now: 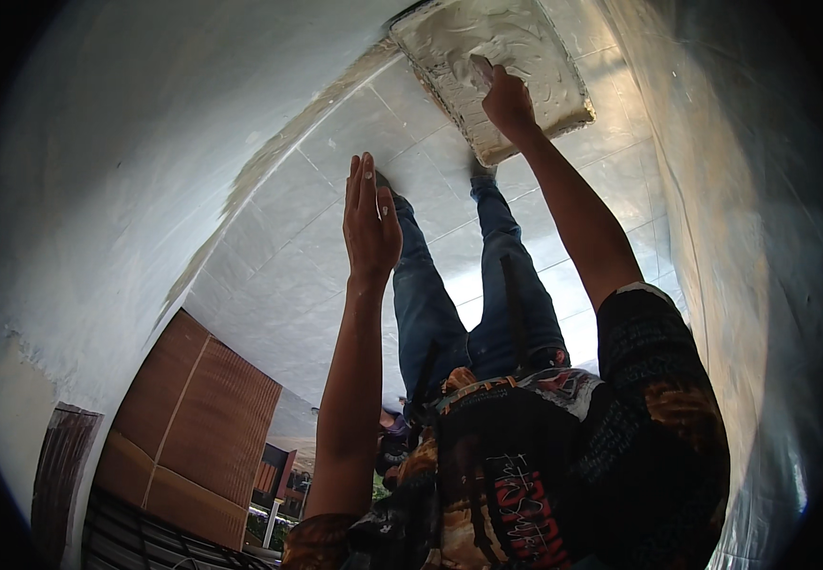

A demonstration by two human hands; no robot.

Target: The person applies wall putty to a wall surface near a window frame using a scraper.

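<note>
**Wet paste in a floor tray: handling and surroundings**

**Position.** The tray (563,104) is a shallow rectangular pan. It lies flat on the tiled floor (316,237), just beyond the person's feet and close to the right-hand wall (744,209). It is filled almost to the rim with white paste (516,38), and the paste surface is ridged and smeared.

**Hands.**
- The right hand (508,100) reaches down at full arm's length, and its fingers are pressed into the paste near the tray's near edge. The fingers are bent. Whether they close around a lump of paste or a small tool cannot be told, because the fingertips are sunk in or hidden.
- The left hand (371,223) is empty. It hangs above the floor with the palm flat and the fingers straight and together, touching nothing.

**Handling judgement.**
- The paste looks soft, wet and sticky. It will probably sag and slip from bare fingers, so it is best scooped from below with cupped fingers rather than pinched.
- A filled tray is likely heavy. Its rim is the only clean, stiff place to take hold, and that probably needs both hands, one at each of two opposite sides.

**Surroundings.**
- The person's legs in blue jeans (506,275) stand between the body and the tray, so the right arm passes beside them.
- A curved white wall (98,152) bounds the left side, and a paste-coloured strip runs along its foot.
- A brown ribbed panel (198,418) stands farther back on the left, well apart from both hands.
</note>
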